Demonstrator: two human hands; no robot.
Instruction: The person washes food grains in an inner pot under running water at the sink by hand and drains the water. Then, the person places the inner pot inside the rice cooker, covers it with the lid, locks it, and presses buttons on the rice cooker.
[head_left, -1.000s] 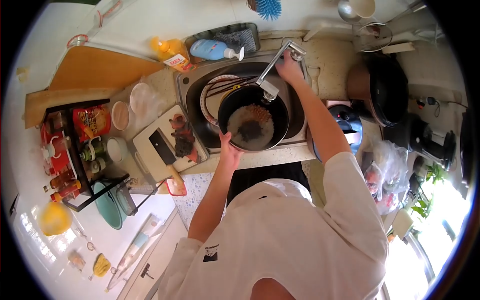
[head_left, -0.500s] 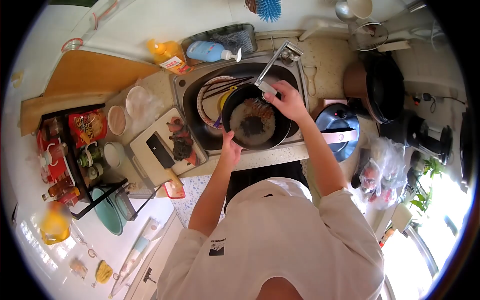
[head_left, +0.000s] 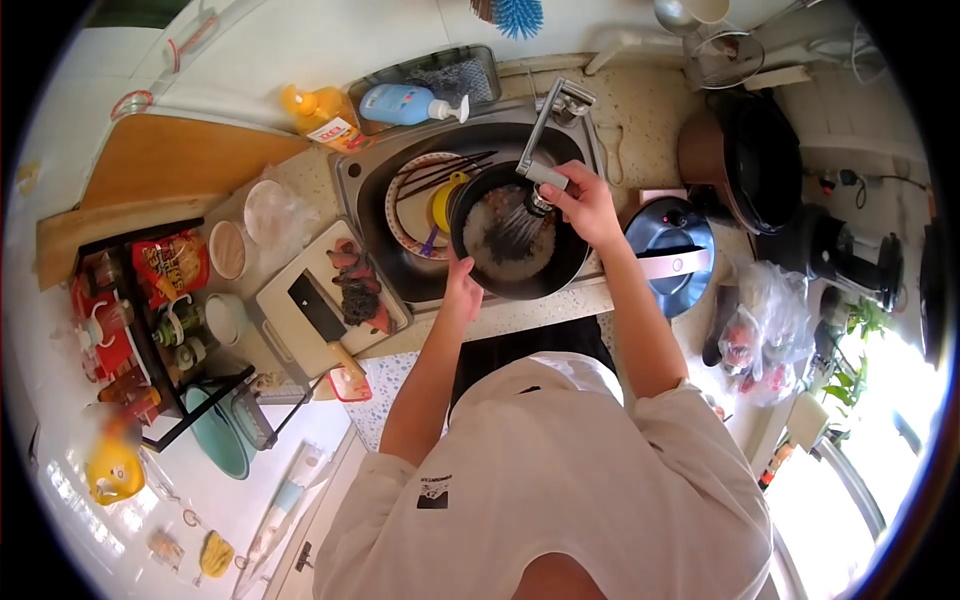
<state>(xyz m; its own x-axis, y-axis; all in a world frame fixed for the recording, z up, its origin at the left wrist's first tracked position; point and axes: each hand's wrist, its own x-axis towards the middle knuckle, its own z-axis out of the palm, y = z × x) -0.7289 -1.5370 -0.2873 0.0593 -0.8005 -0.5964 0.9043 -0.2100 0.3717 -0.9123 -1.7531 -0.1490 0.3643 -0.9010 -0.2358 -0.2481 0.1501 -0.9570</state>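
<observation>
A person's left hand (head_left: 462, 292) has its grip closed on the near left side of a deep, round black pot (head_left: 573, 252), held over the right part of a steel sink (head_left: 372, 200) at the front edge of the speckled beige counter (head_left: 655, 105). The right hand (head_left: 585, 207) grips the spray head of a silver metal faucet (head_left: 540, 140), and water (head_left: 512, 235) streams onto pale grains (head_left: 530, 264) inside the pot. Left of the sink, a white rectangular cutting board (head_left: 277, 300) lies near the counter's front edge.
</observation>
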